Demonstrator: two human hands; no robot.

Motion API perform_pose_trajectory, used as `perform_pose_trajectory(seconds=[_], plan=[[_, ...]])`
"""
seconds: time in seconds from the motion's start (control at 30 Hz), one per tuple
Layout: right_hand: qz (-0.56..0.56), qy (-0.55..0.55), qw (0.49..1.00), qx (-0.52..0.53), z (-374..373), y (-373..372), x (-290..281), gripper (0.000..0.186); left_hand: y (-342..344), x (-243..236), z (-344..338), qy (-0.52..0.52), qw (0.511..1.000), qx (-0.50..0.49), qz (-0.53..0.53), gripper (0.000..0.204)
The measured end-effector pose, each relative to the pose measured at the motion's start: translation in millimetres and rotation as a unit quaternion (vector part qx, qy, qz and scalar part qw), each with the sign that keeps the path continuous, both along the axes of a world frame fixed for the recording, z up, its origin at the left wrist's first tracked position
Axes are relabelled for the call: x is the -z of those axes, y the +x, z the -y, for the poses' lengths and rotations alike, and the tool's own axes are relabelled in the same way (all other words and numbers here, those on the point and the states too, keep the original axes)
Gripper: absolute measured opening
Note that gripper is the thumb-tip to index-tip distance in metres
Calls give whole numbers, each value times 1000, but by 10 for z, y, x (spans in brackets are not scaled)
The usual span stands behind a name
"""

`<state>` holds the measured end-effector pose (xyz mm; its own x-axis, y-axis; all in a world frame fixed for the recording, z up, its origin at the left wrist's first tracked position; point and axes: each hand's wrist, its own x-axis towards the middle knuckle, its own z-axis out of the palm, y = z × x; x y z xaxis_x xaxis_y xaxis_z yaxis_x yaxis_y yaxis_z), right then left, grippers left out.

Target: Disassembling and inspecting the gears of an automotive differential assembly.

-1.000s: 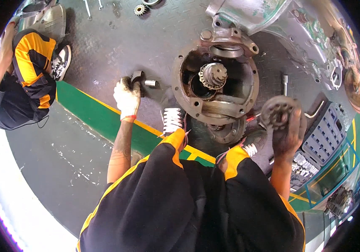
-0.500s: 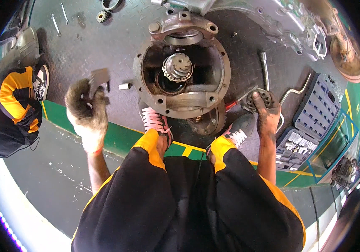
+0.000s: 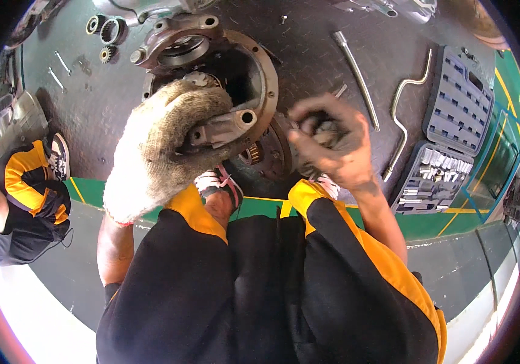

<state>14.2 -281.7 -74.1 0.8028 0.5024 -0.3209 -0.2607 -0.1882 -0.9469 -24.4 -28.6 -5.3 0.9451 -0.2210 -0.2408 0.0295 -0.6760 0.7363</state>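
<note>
My left hand [image 3: 157, 142], in a knitted work glove, grips a grey metal bearing cap [image 3: 228, 127] with a bolt hole at its end. The cap is over the near side of a round differential housing [image 3: 268, 79], whose centre it and the glove partly hide. Part of a toothed pinion [image 3: 202, 79] shows inside the housing beyond the glove. My right hand [image 3: 336, 139], bare and grimy, is curled to the right of the housing. Its fingers are closed around something greyish, too blurred to name. Below the housing, a ring gear [image 3: 275, 148] lies partly covered.
A long socket bar [image 3: 357, 79] and a bent speed handle [image 3: 402, 109] lie to the right, beside an open socket case [image 3: 433, 176]. Several bearings and gears [image 3: 111, 31] and two spanners [image 3: 58, 71] lie at far left. Another person [image 3: 26, 188] crouches at left.
My left hand has come right and over the housing with the metal cap. My right hand has moved left, its fingers now curled; the perforated round part is no longer plain. The view has shifted.
</note>
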Motion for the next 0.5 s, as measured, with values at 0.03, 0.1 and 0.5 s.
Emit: perform_pose_trajectory(seconds=[0.03,0.1,0.5], plan=[[0,1,1000,3,-60,9,-5,28,-1,16,19,-5,1000,-7,-6,51],[111,38,990,-74,-154,77,20,41,19,13,15,-24,999,-3,-34,52],[173,113,964,-170,-300,244,375,42,-381,-91,-218,-27,979,-144,-139,58]])
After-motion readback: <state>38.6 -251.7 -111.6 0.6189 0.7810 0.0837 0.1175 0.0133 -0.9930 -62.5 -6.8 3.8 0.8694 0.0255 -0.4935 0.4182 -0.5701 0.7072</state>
